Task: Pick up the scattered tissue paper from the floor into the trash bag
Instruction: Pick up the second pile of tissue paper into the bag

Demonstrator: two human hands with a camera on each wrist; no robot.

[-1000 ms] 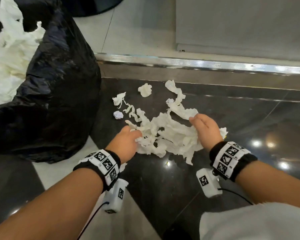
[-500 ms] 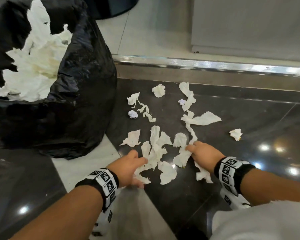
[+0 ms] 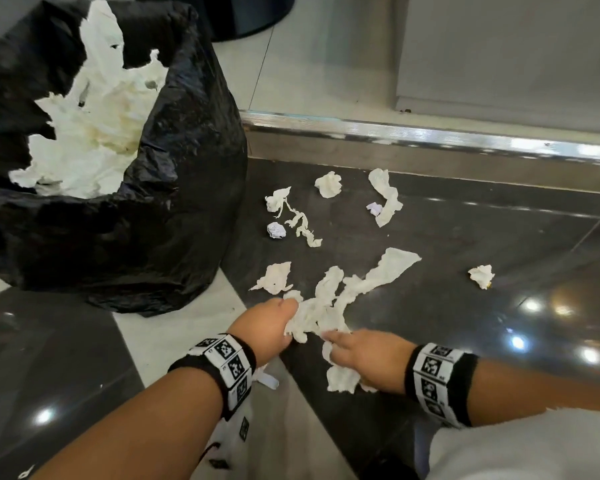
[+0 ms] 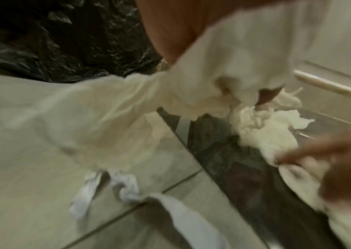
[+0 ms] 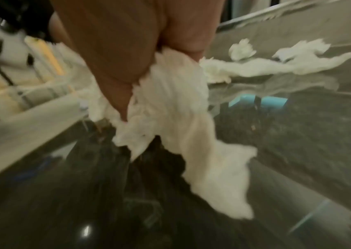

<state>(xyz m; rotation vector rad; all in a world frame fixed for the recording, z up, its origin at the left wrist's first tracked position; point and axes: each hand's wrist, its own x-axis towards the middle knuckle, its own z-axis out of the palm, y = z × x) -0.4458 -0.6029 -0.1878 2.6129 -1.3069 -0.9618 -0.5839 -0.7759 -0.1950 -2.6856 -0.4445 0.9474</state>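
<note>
White tissue pieces lie scattered on the dark glossy floor (image 3: 465, 237). A bunched clump of tissue (image 3: 321, 311) sits between my two hands. My left hand (image 3: 274, 327) grips its left side, and in the blurred left wrist view the tissue clump (image 4: 223, 67) drapes from that hand. My right hand (image 3: 364, 358) holds a torn strip (image 3: 340, 377), and in the right wrist view that strip (image 5: 170, 101) hangs from its curled fingers. The black trash bag (image 3: 174, 220) stands open at the left, holding much white tissue (image 3: 90, 133).
Loose scraps lie farther off: a flat scrap (image 3: 274, 277), a twisted strip (image 3: 300, 221), small wads (image 3: 328, 183) (image 3: 276, 231), a long piece (image 3: 385, 199) and a lone scrap (image 3: 481, 275) at right. A metal threshold strip (image 3: 430, 133) runs behind them.
Both hands have drawn back toward me, dragging tissue into a tighter clump between them. The big spread pile broke apart, leaving scraps behind. The view shifted so the bag's opening shows more.
</note>
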